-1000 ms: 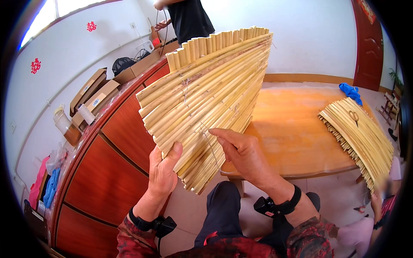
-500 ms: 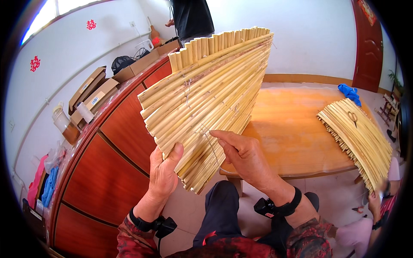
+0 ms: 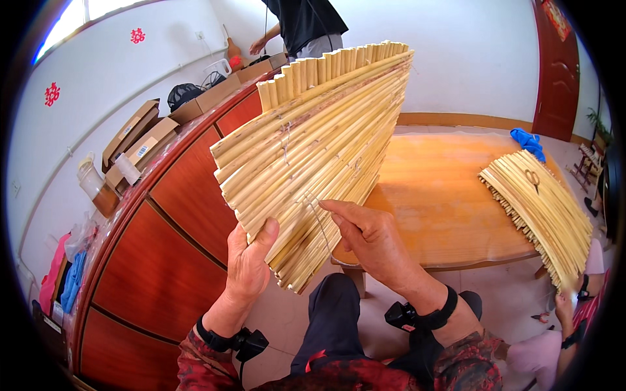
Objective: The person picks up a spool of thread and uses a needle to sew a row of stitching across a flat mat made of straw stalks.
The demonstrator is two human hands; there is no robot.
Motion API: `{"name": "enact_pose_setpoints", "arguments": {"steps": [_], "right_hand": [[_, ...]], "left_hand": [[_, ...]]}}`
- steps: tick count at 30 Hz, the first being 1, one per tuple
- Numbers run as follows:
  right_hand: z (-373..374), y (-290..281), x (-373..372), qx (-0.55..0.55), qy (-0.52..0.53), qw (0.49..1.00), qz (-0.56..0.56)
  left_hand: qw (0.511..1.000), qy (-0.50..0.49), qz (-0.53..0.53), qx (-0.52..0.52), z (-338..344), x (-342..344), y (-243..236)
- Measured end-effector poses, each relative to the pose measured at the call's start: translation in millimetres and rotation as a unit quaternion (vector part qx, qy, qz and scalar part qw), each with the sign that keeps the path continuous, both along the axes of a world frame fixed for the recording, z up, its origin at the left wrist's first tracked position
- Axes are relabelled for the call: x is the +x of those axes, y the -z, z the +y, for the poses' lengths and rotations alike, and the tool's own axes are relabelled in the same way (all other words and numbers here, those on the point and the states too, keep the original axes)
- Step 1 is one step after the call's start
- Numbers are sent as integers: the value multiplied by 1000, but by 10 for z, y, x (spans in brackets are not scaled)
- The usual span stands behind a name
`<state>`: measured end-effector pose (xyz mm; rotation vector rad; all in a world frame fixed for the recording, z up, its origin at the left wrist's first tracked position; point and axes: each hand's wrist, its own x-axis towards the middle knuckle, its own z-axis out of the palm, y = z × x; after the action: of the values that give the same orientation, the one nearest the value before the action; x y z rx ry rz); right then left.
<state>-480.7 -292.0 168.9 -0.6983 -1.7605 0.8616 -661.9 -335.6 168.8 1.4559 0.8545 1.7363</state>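
a wooden table [image 3: 443, 202] stands beyond the panel of pale sticks [image 3: 319, 143], which is held tilted. the left hand [image 3: 250, 264] pinches the panel's lower left edge, thumb in front. the right hand [image 3: 372, 236] has its index finger out beside a thin thread [image 3: 321, 225]; whether it pinches that cannot be told.

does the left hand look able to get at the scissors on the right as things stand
Probably not: the left hand grips the edge of the tied-stick panel, and that panel and the right hand lie between it and the scissors, over on the second panel.
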Motion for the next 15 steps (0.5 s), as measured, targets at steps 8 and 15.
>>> {"name": "enact_pose_setpoints", "arguments": {"steps": [8, 15], "right_hand": [[-17, -24, 57, -6, -5, 1000, -5], [-36, -61, 138, -7, -2, 1000, 23]], "left_hand": [[1000, -2, 10, 10, -30, 52, -19], [999, -16, 51, 5, -83, 132, 11]]}}
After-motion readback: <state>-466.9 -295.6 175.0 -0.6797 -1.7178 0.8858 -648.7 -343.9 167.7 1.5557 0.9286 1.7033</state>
